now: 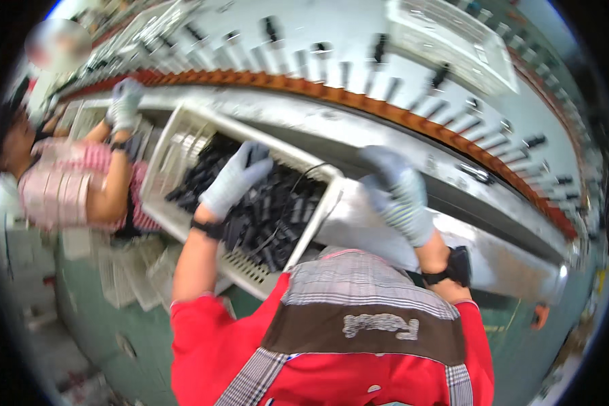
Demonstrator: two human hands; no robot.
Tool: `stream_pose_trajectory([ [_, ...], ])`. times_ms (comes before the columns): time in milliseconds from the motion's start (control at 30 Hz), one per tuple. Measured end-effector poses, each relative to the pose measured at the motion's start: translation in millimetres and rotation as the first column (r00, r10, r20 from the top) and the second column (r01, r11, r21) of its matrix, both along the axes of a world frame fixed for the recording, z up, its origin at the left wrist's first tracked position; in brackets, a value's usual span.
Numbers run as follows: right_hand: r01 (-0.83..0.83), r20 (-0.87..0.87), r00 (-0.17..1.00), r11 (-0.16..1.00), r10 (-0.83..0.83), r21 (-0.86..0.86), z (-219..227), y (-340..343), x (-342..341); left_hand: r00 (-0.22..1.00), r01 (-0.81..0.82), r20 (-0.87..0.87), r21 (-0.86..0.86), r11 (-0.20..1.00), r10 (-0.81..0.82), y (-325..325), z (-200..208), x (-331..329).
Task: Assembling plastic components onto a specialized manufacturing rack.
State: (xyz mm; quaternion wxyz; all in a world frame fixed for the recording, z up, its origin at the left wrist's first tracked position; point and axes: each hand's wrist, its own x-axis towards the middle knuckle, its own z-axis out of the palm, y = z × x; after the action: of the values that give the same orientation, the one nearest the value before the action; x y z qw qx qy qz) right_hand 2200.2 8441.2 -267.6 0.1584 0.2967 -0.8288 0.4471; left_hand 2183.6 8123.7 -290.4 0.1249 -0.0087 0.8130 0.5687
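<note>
My left hand (233,183), in a pale glove with grey fingertips, is over a cream plastic crate (183,125). Its thumb and fingers are closed around a small dark piece, mostly hidden by the glove. Below it, the crate holds a heap of small black parts (267,227), with a thin black cord (294,193) lying across them. To the right of the crate, over the metal ledge, my gloved right hand (399,196) is blurred by motion. Its thumb and fingers are apart, and nothing shows between them.
Ahead runs an orange-brown rack strip (358,98) with a long row of upright metal and black pieces. A metal-coloured piece (477,174) lies on the ledge at right. A white basket (453,44) stands behind the rack. At left another person (81,176) works in gloves.
</note>
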Motion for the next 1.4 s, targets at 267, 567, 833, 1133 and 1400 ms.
stream_pose_trajectory([
  [267,-0.305,-0.056,0.950,0.951,0.308,0.046,1.1,50.5,54.3,0.633,0.750,-0.068,0.302,0.589,-0.771,159.7,30.9,49.7],
  [567,0.576,0.535,0.809,0.511,-0.244,-0.638,-50.8,186.5,127.6,0.796,0.427,0.105,0.601,0.676,-0.596,364.2,25.2,76.4],
  [833,0.643,0.467,0.759,0.405,-0.455,-0.651,-53.6,317.3,141.4,0.737,0.673,-0.257,0.191,0.714,-0.626,518.1,-8.3,62.9],
  [1133,0.549,0.551,0.782,-0.095,-0.291,-0.830,-88.6,555.1,154.1,0.778,0.588,-0.163,0.531,0.611,-0.607,714.1,17.1,35.3],
  [1400,0.405,0.435,0.835,-0.159,-0.337,-0.900,-82.6,654.1,143.9,0.834,0.540,-0.481,0.612,0.578,-0.270,907.3,16.7,0.0],
])
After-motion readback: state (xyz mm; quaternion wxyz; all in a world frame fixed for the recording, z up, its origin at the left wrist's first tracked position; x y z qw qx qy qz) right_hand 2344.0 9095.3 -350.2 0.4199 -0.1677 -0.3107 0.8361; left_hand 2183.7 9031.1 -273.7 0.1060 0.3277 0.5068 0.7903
